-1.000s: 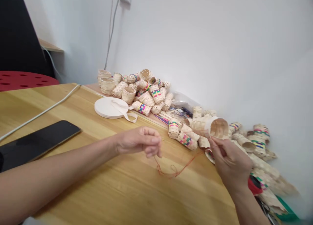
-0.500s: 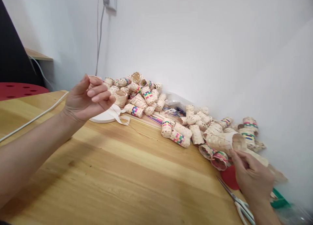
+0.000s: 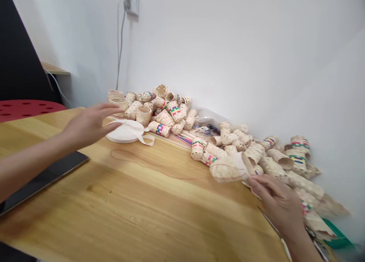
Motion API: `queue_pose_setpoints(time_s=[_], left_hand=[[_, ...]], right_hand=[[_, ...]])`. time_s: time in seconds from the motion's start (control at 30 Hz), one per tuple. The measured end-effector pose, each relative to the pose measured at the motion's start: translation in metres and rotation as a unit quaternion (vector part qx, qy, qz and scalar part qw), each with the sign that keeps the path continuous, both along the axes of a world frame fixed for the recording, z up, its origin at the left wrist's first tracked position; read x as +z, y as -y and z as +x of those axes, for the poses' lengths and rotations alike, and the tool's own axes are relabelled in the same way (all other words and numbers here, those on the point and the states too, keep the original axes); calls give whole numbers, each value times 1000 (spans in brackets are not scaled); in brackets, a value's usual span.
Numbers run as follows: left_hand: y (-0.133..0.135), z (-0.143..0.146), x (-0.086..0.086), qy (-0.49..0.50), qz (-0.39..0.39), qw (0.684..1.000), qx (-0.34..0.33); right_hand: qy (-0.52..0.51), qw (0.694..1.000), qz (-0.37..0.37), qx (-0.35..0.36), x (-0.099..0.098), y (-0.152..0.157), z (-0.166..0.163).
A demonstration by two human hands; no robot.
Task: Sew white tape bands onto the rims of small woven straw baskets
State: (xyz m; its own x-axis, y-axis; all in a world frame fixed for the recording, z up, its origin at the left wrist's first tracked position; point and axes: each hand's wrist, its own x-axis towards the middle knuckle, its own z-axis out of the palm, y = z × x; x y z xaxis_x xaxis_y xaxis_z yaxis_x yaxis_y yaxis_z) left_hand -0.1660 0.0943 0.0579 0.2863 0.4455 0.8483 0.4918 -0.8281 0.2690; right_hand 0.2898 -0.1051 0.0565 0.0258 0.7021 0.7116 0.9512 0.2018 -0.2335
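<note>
My right hand (image 3: 281, 205) pinches the rim of a small woven bamboo-strip basket (image 3: 226, 169), held tilted on its side above the table. A white band runs round its mouth, and a thin reddish thread lies across it. That thread (image 3: 154, 171) trails in a loose curve over the tabletop toward the left. My left hand (image 3: 92, 125) is open, fingers stretched forward, just left of a flat roll of white ribbon (image 3: 125, 136); nothing shows in it. Scissors (image 3: 270, 222) lie partly hidden beneath my right hand and wrist.
Many small woven baskets (image 3: 173, 110), some with coloured bands, are heaped along the wall. A dark flat tablet-like device (image 3: 54, 174) lies under my left forearm. A green tray (image 3: 339, 235) sits at far right. Behind, a cable hangs from a wall socket (image 3: 132, 5).
My left hand has opened from a raised pinch and come down toward the ribbon roll. My right hand has moved left with the basket, and the thread now lies slack.
</note>
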Motion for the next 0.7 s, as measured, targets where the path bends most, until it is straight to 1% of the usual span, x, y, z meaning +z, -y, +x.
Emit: queue_pose_setpoints(time_s=[0.03, 0.07, 0.1, 0.17, 0.23, 0.33, 0.43, 0.53, 0.63, 0.7], left_hand=[[16, 15, 9, -29, -3, 999, -12], [33, 33, 18, -63, -23, 997, -46], [50, 51, 26, -98, -53, 989, -95], [76, 87, 37, -156, -69, 961, -219], [90, 114, 39, -203, -72, 928, -305], [88, 136, 25, -228, -111, 892, -373], [78, 144, 7, -214, -157, 870, -415], [76, 146, -5, -179, -197, 848, -458], [79, 147, -12, -156, -204, 847, -466], [81, 147, -14, -148, -203, 850, -462]], right_hand=[[-1, 999, -17, 44, 1, -2, -12], [2, 995, -31, 90, 3, -4, -25], [8, 990, -42, 136, 5, -6, -38], [20, 976, -63, 208, 10, -8, -61], [34, 963, -86, 253, 14, -10, -77], [51, 950, -119, 284, 15, -11, -88], [51, 939, -153, 303, 10, -12, -88], [29, 926, -221, 304, 5, -13, -86], [-16, 909, -289, 301, 4, -15, -87], [-40, 901, -310, 300, 4, -16, -89]])
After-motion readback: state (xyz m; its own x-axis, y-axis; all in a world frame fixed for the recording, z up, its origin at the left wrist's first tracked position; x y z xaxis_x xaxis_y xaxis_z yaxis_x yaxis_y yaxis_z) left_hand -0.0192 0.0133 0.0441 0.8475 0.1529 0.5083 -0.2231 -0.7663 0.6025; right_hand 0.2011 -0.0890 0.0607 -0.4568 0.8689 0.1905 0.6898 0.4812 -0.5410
